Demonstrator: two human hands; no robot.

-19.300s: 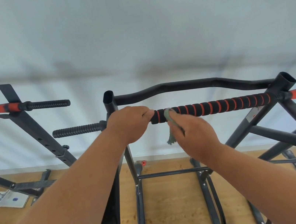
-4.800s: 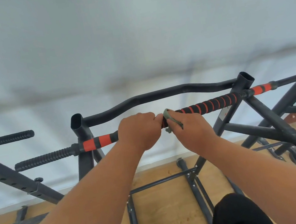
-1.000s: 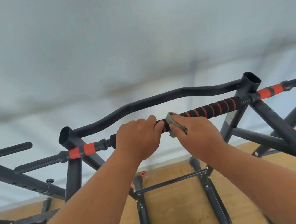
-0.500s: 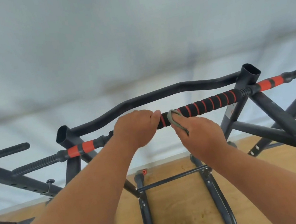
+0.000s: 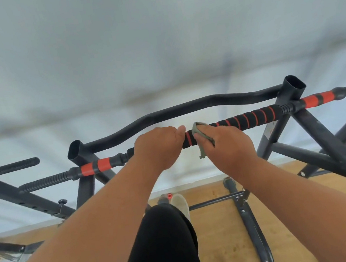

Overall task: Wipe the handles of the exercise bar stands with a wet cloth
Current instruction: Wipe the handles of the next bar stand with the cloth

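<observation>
Handle point(image 5: 245, 120) with the black foam and orange rings runs across the top of the bar stand point(image 5: 317, 130), right in front of the person. Left hand point(image 5: 159, 147) is clenched around it – fingers wrapped over the top. Just beside it, the right hand point(image 5: 224, 145) grips a grey-green cloth point(image 5: 200, 135) pressed against the handle, one corner dangling below. Wooden floor point(image 5: 223, 224) underneath.

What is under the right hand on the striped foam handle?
A grey-green cloth lies between the right hand and the foam handle; one corner hangs below. The hand covers most of the cloth and that stretch of handle.
</observation>
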